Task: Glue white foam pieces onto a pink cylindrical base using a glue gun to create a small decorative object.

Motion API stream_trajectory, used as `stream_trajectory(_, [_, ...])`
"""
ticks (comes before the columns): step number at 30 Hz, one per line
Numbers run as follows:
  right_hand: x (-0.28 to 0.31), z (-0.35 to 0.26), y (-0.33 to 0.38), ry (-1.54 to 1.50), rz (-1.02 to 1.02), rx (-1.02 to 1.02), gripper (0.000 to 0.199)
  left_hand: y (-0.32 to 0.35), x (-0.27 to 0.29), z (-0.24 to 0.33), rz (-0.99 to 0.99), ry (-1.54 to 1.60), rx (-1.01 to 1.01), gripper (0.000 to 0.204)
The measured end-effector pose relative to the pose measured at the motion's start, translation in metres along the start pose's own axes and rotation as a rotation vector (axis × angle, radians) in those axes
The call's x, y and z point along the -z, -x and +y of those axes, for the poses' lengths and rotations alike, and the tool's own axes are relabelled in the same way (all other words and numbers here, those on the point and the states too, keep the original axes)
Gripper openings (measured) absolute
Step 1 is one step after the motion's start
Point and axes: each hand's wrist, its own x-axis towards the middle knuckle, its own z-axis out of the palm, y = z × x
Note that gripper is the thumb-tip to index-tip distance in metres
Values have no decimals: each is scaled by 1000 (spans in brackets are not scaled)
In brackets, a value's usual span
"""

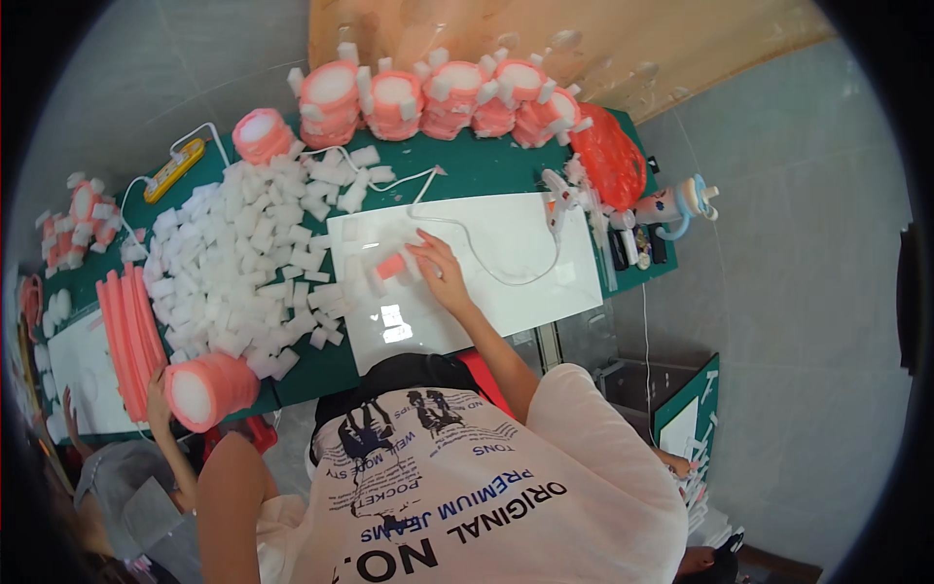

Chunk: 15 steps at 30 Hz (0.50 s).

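Note:
My right hand (443, 273) is over the white board (506, 282) with its fingers apart, holding nothing that I can see. Beside its fingertips lies a small pink foam block (391, 266); whether they touch, I cannot tell. A white foam piece (374, 282) rests just left of the pink block. My left arm (233, 487) shows at the lower left, bent at the elbow, while its hand is outside the picture. At the board's right end is a white glue gun (559, 200), its white cord (506, 282) looping across the board.
White foam blocks (233, 253) heap at left. Pink foam rolls (394, 102) line the back beside a red plastic bag (613, 161). A co-worker's hand (159, 401) is at a pink roll (214, 387) near pink strips (126, 341). A yellow power strip (175, 170) and bottle (671, 202) stand nearby.

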Motion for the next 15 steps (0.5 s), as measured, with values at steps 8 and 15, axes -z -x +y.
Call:
stream_trajectory(8, [0,-6,1,-25,-75,-50,24,-20,-13,-35,86,-119,142,7])
stream_trajectory(15, [2,2,10,-45,-25,-77,25,-22,-7,-93,118,-249,272,11])
